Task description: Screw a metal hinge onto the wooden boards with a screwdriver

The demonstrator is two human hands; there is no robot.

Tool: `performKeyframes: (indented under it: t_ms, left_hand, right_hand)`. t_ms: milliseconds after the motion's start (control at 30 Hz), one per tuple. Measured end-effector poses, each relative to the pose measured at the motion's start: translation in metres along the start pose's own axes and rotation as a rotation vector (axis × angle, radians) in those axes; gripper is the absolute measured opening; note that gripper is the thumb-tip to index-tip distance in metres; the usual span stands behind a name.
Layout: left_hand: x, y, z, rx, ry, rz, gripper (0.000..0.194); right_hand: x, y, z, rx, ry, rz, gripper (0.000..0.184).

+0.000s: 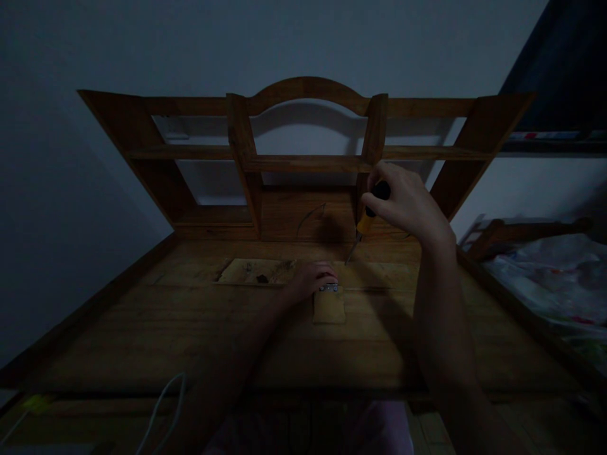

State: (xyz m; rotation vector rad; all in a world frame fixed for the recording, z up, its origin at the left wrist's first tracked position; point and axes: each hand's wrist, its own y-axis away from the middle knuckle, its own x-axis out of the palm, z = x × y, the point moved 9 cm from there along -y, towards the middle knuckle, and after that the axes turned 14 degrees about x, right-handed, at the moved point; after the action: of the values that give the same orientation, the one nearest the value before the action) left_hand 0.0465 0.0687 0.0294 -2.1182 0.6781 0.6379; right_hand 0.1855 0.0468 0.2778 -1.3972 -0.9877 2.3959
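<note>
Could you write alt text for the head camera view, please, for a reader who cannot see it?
In a dim room, a person's right hand holds a yellow-and-black screwdriver pointing down, while the left hand rests by a metal hinge on a small wooden piece. Behind them, wooden shelving stands along the desk's back.

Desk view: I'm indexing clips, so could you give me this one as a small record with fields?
light: dim
left hand: fingers at a small metal piece; grip unclear
right hand: holds a screwdriver, black and yellow handle, shaft slanting down
tip contact: cannot tell
small wooden piece: on the desk, at the near side of the metal piece
pale patch: left of the left hand, dark marks on it
behind: wooden shelf unit
lower left: white cable
right side: plastic bag
</note>
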Motion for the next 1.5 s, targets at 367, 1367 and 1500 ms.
performKeyframes:
  t_ms: [367, 1367, 1500]
  left_hand:
    - [0.000, 0.001, -0.004, -0.037, 0.007, -0.029, 0.018]
    - [0.012, -0.007, -0.035, 0.117, -0.754, 0.179, 0.033]
    - [0.009, -0.009, -0.032, 0.073, -0.724, 0.126, 0.035]
  right_hand:
    - [0.001, 0.000, -0.001, 0.007, 0.000, 0.010, 0.011]
    - [0.002, 0.001, 0.002, 0.009, 0.015, 0.016, 0.010]
    - [0.003, 0.001, 0.001, 0.020, 0.005, 0.026, 0.011]
